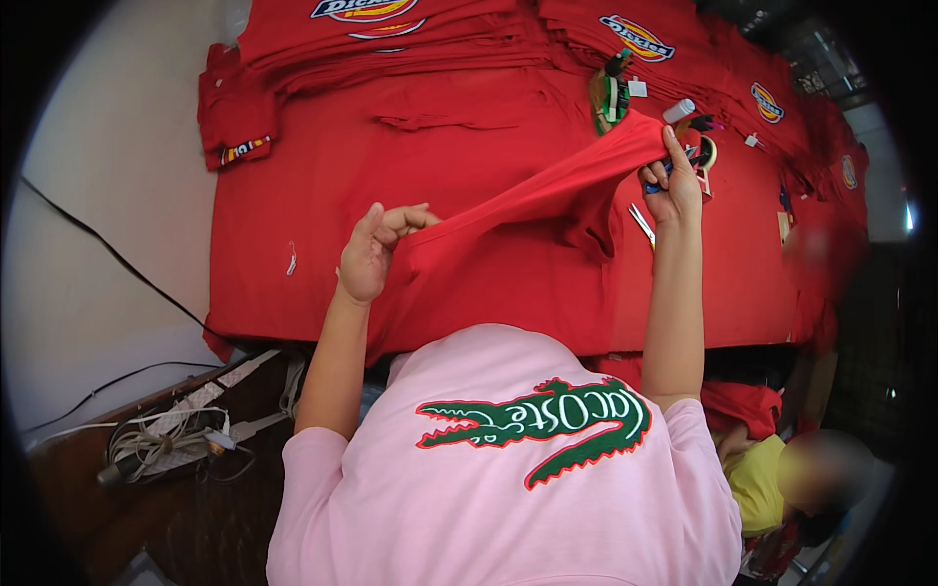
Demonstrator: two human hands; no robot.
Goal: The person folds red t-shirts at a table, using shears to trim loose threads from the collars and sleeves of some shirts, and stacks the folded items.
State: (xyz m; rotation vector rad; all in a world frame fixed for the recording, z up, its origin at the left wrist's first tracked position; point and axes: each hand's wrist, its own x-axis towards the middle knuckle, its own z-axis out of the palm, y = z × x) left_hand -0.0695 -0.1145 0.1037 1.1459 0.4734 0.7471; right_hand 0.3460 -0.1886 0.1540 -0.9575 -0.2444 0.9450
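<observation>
A red garment [547,200] is stretched in a slant between my two hands above a red-covered table. My right hand [674,186], raised at the right, pinches its upper corner between thumb and fingers. A small tool with blue handles, like thread snips [657,186], also sits in that hand's curled fingers. My left hand [373,254] is at the lower end of the cloth, thumb apart and fingers reaching to the garment's edge. Those fingertips are partly hidden by the cloth, which sags down toward my body.
Stacks of red shirts [410,49] with round logos line the table's far side. Beside my right hand lie scissors [642,227], a tape roll [707,151], a white spool [678,110] and a green holder [611,103]. Coiled cables [161,444] lie lower left. Someone in yellow [760,483] sits lower right.
</observation>
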